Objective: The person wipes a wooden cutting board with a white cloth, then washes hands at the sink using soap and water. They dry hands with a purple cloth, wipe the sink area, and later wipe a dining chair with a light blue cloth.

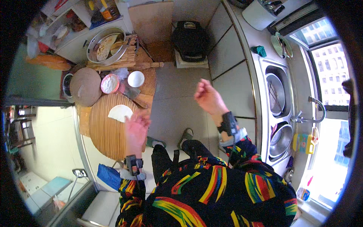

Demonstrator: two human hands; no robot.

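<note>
While the left hand (137, 130) hangs at the near right edge of a white half-round dough sheet (119, 112), the right hand (210, 99) is raised over the floor, well apart from it. The left fingers are loosely bent and parted; whether they touch the dough cannot be told. The right fingers curl inward, nothing visible among them, and whether their tips meet is unclear. The dough lies, apparently folded, toward the far right of a round slatted mat (107, 138). Beyond it stand a flour bowl (109, 84) and a white bowl (136, 79), beside a broad brown lid (85, 87); farther off, a metal pan (90, 53) holds browned flatbreads (104, 49). The step in hand appears to be shaping or handling the dough. The next move seems to call for bringing the right hand across and supporting the soft sheet evenly, lest it tear.
</note>
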